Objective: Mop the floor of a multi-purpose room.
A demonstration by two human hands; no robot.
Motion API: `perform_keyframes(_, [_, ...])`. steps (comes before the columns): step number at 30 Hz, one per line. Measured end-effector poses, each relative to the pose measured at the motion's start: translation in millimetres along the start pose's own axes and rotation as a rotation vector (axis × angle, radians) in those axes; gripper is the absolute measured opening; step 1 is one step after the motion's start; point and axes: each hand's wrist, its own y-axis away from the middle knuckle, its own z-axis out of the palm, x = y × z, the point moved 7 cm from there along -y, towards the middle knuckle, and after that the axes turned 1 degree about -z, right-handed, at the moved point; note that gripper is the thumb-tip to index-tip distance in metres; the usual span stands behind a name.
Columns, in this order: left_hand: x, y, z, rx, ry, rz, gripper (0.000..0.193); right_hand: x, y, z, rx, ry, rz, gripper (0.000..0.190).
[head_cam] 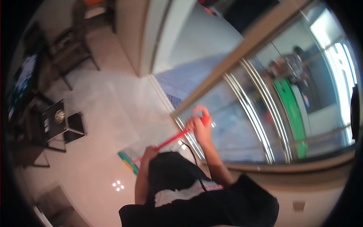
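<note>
A broom or mop with a red handle slants across in front of my body. My right hand grips the upper end of that handle, beside the glass sliding door. Lower down, my left hand is closed around the same handle close to my black shirt. The tool's flat green and yellow head rests on the glossy floor to my left; blur hides whether it has bristles or a sponge.
The glass sliding door has a brown frame and metal floor tracks. Past the doorway lies bluish flooring. At left stand a black box with metal edges, a dark chair and a lit screen. A wall edge juts out ahead.
</note>
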Motion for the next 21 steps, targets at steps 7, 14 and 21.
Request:
perform_keyframes(7, [94.8,-150.2,-12.9,0.292,0.22,0.212,0.014,-159.8,-14.3,-38.6,0.339,0.492,-0.704,0.032])
perform_keyframes(14, [73.7,-208.0,-115.1,0.47,-0.005,0.197,0.028,-98.1,-154.9,38.6,-0.131,-0.053,-0.485,0.013])
perform_keyframes(21, [-107.2,-149.4,-160.7,0.431,-0.204,-0.268,0.035,70.9,-265.2,120.1,-0.318,-0.149,0.05,0.01])
